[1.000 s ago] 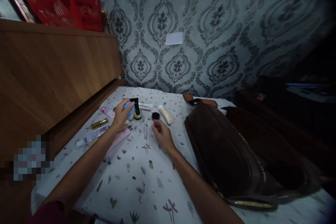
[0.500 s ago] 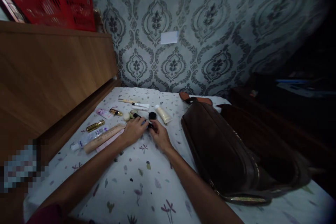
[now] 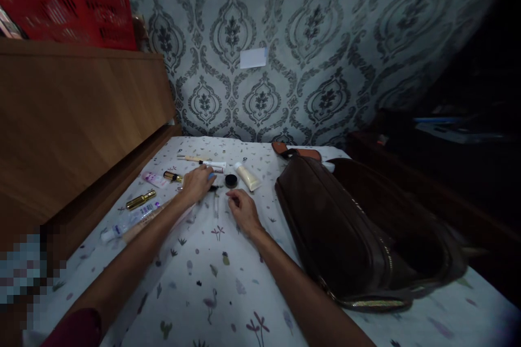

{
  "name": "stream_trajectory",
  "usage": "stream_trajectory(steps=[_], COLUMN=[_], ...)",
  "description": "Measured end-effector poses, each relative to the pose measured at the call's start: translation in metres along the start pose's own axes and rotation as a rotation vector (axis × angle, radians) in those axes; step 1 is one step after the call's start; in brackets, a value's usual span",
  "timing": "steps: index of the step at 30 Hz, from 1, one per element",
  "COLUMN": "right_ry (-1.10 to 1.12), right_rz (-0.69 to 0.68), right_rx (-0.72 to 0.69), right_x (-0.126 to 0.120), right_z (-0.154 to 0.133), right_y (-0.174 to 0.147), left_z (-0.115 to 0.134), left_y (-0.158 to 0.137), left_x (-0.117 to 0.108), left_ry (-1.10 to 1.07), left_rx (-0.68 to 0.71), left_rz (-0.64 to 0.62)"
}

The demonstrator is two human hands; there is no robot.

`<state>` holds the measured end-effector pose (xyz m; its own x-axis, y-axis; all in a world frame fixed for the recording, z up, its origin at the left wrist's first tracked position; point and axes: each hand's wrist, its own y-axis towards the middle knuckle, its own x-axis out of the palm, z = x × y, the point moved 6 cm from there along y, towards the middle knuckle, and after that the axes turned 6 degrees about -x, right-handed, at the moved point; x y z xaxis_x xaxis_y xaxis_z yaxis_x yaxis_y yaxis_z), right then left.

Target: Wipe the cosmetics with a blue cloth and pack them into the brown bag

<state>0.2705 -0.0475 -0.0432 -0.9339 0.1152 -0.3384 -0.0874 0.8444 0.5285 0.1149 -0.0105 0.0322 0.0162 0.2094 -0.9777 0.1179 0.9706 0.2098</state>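
My left hand [image 3: 197,184] reaches over the cosmetics on the printed sheet, its fingers closed around a small blue object [image 3: 211,176] that shows at the fingertips. Just beside it lie a thin black item [image 3: 213,188] and a slim clear-white tube [image 3: 216,205]. My right hand [image 3: 244,210] rests on the sheet, fingers loosely curled and slightly apart, with nothing visible in them. Above it sits a round black-lidded jar [image 3: 231,180], and a cream tube [image 3: 247,177] lies behind. A white tube [image 3: 215,165] is beyond my left fingers. My left forearm partly covers a beige tube [image 3: 142,223].
Left lie two gold tubes, one nearer [image 3: 140,200], a pink-purple tube [image 3: 154,179] and a clear bottle [image 3: 130,222]. A brown bag [image 3: 325,233] stands on the right. A wooden cabinet [image 3: 81,103] bearing a red basket [image 3: 69,5] borders the left.
My hands have moved apart: the left went up and left with the blue object, while the right let go of a black item. The view has shifted slightly right.
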Motion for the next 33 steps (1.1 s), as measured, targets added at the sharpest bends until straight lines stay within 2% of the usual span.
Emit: stream_trajectory(steps=[5,12,22,33], right_ry=[-0.002,-0.002,-0.066,-0.153], right_rz=[-0.006,-0.015,-0.032,-0.052], right_rx=[0.003,0.000,0.045,0.107], right_x=[0.001,0.000,0.003,-0.001], right_z=[-0.002,-0.005,-0.005,-0.014], right_y=[0.000,-0.001,0.000,0.002], left_z=[-0.006,-0.008,-0.014,-0.013], left_y=[0.040,0.076,0.081,0.090], left_x=[0.007,0.024,0.025,0.024], left_ry=[0.024,0.079,0.112,0.088], left_rx=[-0.065,-0.038,-0.001,0.167], left_rz=[-0.003,-0.072,-0.147,-0.161])
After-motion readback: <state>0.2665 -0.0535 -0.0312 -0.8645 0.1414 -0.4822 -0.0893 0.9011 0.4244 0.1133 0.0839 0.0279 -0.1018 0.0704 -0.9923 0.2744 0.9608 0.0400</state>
